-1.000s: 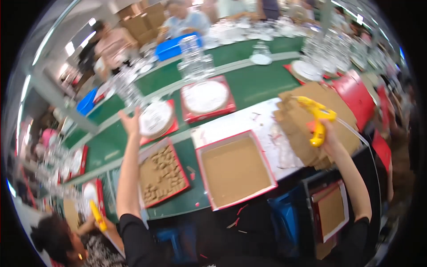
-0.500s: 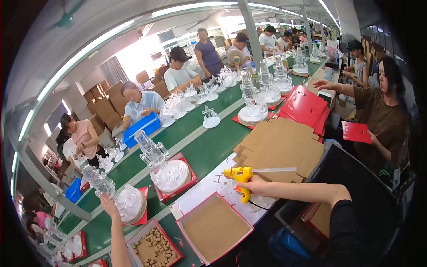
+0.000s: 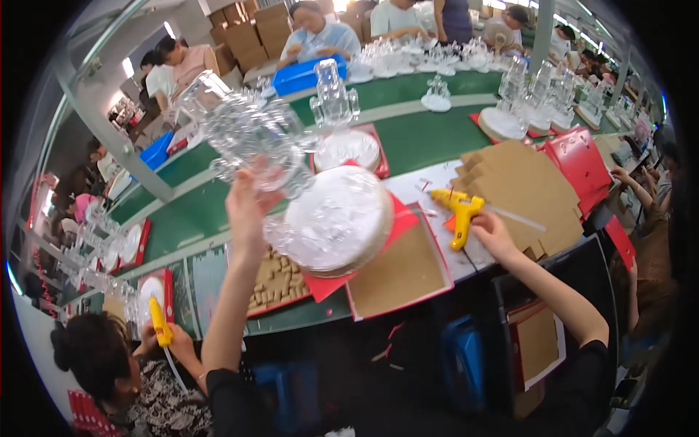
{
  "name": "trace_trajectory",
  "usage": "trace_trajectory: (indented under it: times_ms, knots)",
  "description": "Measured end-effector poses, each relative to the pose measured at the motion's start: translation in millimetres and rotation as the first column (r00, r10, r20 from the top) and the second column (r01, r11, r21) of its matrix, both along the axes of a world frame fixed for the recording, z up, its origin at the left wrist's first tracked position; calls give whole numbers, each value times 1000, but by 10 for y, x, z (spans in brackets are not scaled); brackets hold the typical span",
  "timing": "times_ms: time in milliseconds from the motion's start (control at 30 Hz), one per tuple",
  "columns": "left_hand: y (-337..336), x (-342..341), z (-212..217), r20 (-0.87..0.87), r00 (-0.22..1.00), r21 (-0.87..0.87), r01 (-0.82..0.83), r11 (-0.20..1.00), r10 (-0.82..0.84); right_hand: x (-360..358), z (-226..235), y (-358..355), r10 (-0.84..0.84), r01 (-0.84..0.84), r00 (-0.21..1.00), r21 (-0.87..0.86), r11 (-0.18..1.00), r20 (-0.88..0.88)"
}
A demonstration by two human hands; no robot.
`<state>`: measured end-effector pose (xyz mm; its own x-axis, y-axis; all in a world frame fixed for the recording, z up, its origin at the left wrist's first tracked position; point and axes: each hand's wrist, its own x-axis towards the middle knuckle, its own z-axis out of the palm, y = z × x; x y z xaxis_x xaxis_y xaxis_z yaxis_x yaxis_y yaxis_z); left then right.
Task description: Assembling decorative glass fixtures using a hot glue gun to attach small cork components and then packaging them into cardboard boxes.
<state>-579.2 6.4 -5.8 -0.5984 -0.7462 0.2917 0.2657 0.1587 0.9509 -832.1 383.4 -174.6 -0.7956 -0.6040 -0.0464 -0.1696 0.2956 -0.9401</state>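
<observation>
My left hand [image 3: 247, 204] grips a clear glass ornament [image 3: 251, 131] by its stem and holds it tilted in the air; its round white base [image 3: 338, 218] faces the camera. My right hand [image 3: 491, 229] holds a yellow glue gun [image 3: 457, 207] resting on the white sheet at the table's edge. Below the lifted piece lie an open red-edged box lid with a brown inside [image 3: 400, 273] and a red tray with a brown cardboard insert [image 3: 277, 280].
A stack of flat brown cardboard [image 3: 520, 186] and red box parts [image 3: 582, 156] lie to the right. The green conveyor [image 3: 422, 135] carries more glass ornaments on white bases. Other people work across the belt and beside me; one at lower left holds another yellow glue gun [image 3: 159, 324].
My left hand has lifted the glass ornament off the belt and brought it close, tilting it. My right hand with the glue gun has come down onto the table.
</observation>
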Motion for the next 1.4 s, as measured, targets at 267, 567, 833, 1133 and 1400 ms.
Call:
trace_trajectory:
  times_ms: [267, 567, 833, 1133, 1400]
  knots:
    - [615, 37, -767, 67, 990, -96, 127, 987, -121, 623, 674, -74, 235, -224, 962, 94, 970, -137]
    - [1094, -203, -766, -5, 963, -212, 261, 942, -269, 1045, 478, -119, 423, -373, 882, 238, 897, -209]
    - [1106, -392, -858, 32, 926, -257, 372, 892, -377, 1106, 412, -159, 403, -308, 814, 278, 910, -418]
    - [944, -304, -1145, 233, 934, -216, 320, 923, -269, 1166, 447, -194, 478, -319, 724, 373, 871, -497]
    - [594, -342, -1479, -184, 795, 250, 606, 755, -578, 878, 626, -308, 409, -289, 861, 370, 883, -303]
